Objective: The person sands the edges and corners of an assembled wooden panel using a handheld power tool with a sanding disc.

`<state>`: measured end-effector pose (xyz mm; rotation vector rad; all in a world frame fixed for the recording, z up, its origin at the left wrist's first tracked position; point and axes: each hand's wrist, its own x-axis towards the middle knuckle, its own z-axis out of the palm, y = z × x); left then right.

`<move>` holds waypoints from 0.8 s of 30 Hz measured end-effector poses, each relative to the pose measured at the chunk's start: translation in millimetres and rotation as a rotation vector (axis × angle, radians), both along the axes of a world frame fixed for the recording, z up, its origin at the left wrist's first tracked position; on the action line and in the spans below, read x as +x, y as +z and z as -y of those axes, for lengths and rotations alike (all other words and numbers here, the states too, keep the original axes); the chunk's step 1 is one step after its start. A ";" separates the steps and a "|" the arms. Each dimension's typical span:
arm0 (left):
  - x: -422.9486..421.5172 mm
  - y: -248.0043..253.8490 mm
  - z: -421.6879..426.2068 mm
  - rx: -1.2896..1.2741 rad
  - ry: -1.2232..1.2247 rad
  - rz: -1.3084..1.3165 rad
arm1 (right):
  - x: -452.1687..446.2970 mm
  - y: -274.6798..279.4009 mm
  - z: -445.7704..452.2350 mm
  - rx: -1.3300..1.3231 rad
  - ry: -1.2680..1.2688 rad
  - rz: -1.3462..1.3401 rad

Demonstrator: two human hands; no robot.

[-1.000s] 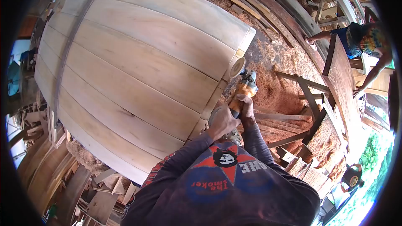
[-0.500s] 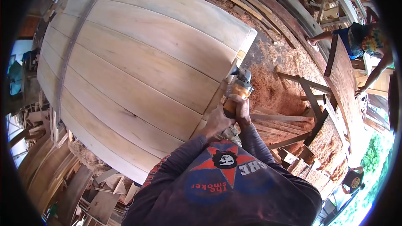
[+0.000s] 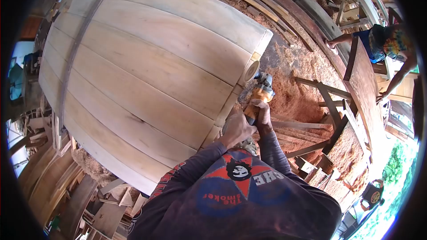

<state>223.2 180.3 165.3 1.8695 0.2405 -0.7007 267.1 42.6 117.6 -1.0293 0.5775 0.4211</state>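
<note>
Both my hands are wrapped round a yellow and grey angle grinder (image 3: pixel 261 92). My left hand (image 3: pixel 238 129) grips its rear end, and my right hand (image 3: pixel 262 113) holds the body nearer the head. The round disc (image 3: pixel 251 71) faces the edge of a large curved panel of pale wooden planks (image 3: pixel 151 71); whether it touches the wood I cannot tell. A dark strap (image 3: pixel 78 40) runs across the panel's far left part.
Reddish sawdust (image 3: pixel 302 102) covers the floor beyond the grinder. Wooden trestle legs (image 3: pixel 329 102) and a long board (image 3: pixel 362 89) stand to the right. A person (image 3: pixel 387 42) leans there with a hand on the board; another person (image 3: pixel 372 194) is at the lower right.
Half a second ago the grinder was turned with its disc edge-on, closer to the panel edge. It has since swung slightly right with both hands, and the disc face shows again.
</note>
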 end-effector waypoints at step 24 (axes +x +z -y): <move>-13.5 -1.7 -15.6 -0.264 0.156 -0.003 | -5.9 40.0 -27.6 -0.242 0.040 0.121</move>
